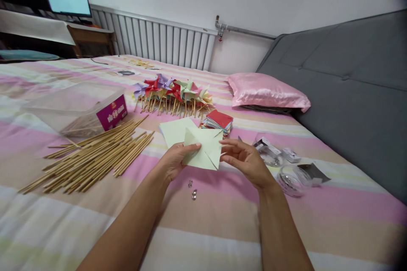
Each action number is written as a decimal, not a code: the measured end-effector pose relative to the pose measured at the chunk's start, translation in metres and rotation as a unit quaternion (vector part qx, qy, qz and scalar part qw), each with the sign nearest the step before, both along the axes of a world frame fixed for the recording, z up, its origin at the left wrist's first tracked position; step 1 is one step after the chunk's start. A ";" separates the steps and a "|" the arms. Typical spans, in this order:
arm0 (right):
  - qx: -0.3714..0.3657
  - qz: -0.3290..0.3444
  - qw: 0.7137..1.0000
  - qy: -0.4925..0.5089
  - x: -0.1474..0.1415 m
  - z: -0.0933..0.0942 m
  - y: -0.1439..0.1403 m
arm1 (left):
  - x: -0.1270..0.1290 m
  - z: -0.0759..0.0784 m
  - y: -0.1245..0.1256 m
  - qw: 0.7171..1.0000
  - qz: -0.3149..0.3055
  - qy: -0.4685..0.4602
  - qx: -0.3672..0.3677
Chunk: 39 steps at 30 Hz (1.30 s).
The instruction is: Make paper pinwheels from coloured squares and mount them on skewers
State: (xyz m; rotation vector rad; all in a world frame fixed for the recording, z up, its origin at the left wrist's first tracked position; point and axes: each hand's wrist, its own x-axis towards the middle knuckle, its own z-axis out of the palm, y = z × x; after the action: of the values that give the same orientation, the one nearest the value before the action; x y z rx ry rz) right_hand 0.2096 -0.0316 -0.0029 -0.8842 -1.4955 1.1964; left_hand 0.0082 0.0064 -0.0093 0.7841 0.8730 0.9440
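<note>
My left hand [178, 159] is closed on a pale green paper square [203, 149], its thumb pressed on the upper face. Diagonal slits run in from the paper's corners. At the paper's right edge my right hand [244, 159] has thumb and fingers apart and curved, the fingertips at or close to the edge; contact is hard to tell. Behind the held square lie more pale green sheets [173, 129]. A stack of cut paper with a red sheet on top [219, 118] is just beyond. Several small shiny metal pieces [193, 194] rest on the bedspread below my hands.
Many thin wooden sticks [95, 159] lie at the left, before a clear plastic box [76, 101]. Finished paper pinwheels [174, 93] on sticks lie farther back. Round clear containers [294, 180] and small packets [291, 155] are at the right. A pink pillow [267, 89] adjoins the grey headboard [349, 93].
</note>
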 end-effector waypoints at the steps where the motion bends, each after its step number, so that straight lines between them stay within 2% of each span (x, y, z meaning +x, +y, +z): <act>1: 0.000 0.009 1.000 -0.010 -0.001 0.000 0.000 | 0.000 0.000 -0.001 1.000 -0.006 0.002 -0.001; 6: 0.013 0.008 0.995 -0.098 -0.001 0.000 -0.001 | 0.003 0.005 -0.005 0.998 -0.053 0.019 -0.005; 12: 0.010 -0.002 0.990 -0.144 0.000 0.004 -0.003 | 0.003 0.006 -0.008 0.996 -0.093 0.010 0.001; 20: 0.024 -0.006 0.986 -0.165 -0.001 0.004 -0.001 | 0.005 0.004 -0.009 0.996 -0.082 0.037 0.022; 29: -0.032 -0.023 0.986 -0.163 -0.006 -0.003 0.001 | 0.011 0.004 -0.014 0.994 -0.079 0.052 0.048; 39: -0.028 -0.053 0.980 -0.191 -0.006 -0.006 0.003 | 0.011 0.002 -0.013 0.992 -0.083 0.057 0.072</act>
State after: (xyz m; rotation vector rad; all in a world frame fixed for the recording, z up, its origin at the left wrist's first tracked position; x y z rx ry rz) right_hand 0.2035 -0.0289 -0.0088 -1.2692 -1.6972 1.0323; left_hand 0.0190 -0.0064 -0.0069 1.0282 0.8305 0.8271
